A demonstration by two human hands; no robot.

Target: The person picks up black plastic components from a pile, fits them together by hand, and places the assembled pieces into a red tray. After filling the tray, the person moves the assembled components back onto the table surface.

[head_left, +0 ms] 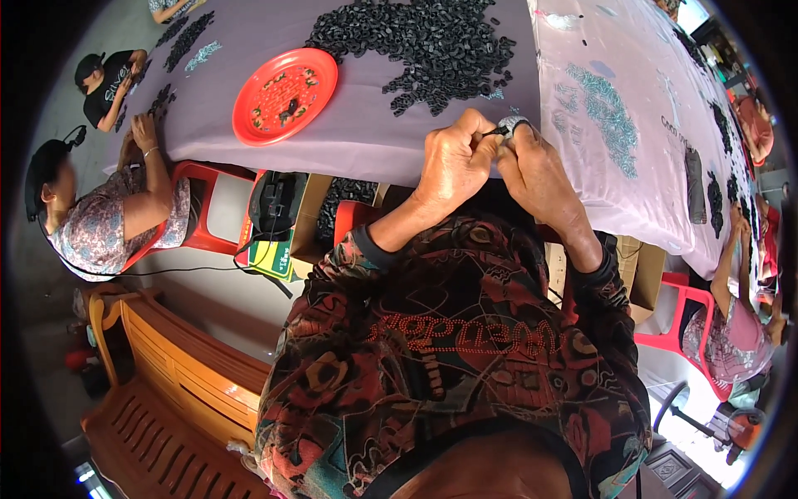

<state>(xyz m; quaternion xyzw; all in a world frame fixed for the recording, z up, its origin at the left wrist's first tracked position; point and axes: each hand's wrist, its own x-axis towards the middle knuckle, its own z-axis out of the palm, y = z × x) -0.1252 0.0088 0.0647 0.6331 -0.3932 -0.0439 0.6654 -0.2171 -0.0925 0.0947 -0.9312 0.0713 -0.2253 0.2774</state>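
Observation:
Both my hands meet at the near edge of the cloth-covered table. My left hand (455, 160) pinches a small black part (497, 131) between thumb and fingertips. My right hand (539, 173) is closed against the same spot, with something greyish (513, 124) at its fingertips; whether that is a wrap or a held piece I cannot tell. Just beyond my hands spreads a large heap of small black plastic parts (432, 46). To the left, a red plate (243, 108) holds a few black pieces. On the right lie many small silvery-blue metal pieces (611, 116).
Co-workers sit at the table's left, one in a flowered top (100, 220), and at its right. Under the table edge stand cardboard boxes (312, 208) and a black bag (277, 200). Red plastic chairs (218, 237) and a wooden bench (179, 358) stand nearby.

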